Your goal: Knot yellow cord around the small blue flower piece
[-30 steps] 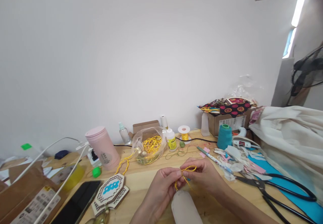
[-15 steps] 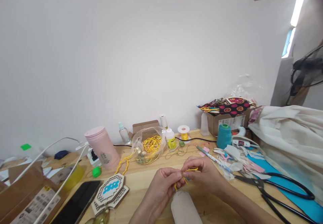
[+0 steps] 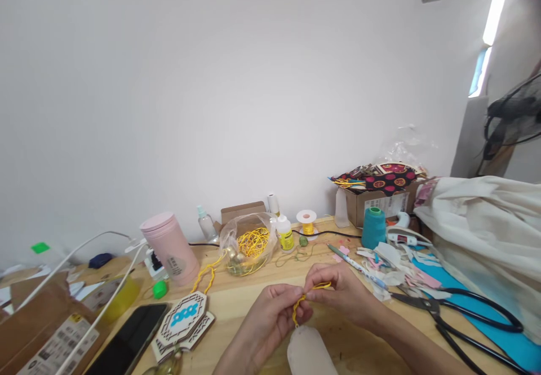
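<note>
My left hand pinches a yellow cord between thumb and forefinger. Close beside it, my right hand grips the same cord, and a short yellow end sticks out past its fingers. Below my hands the twisted cord runs down to the top of a pale, flat piece with a rounded top, whose lower part leaves the view. The exact spot between my fingertips is partly hidden. To the left lies an octagonal wooden ornament with blue shapes and its own yellow cord.
Black-handled scissors and fabric scraps lie at the right, near a teal thread cone. Behind my hands are a plastic bag of yellow cord and a glue bottle. A pink cup and a phone are leftward.
My fingers have shifted slightly on the cord, and more of its twisted length shows between my left hand and the pale piece. The whole view has moved a little.
</note>
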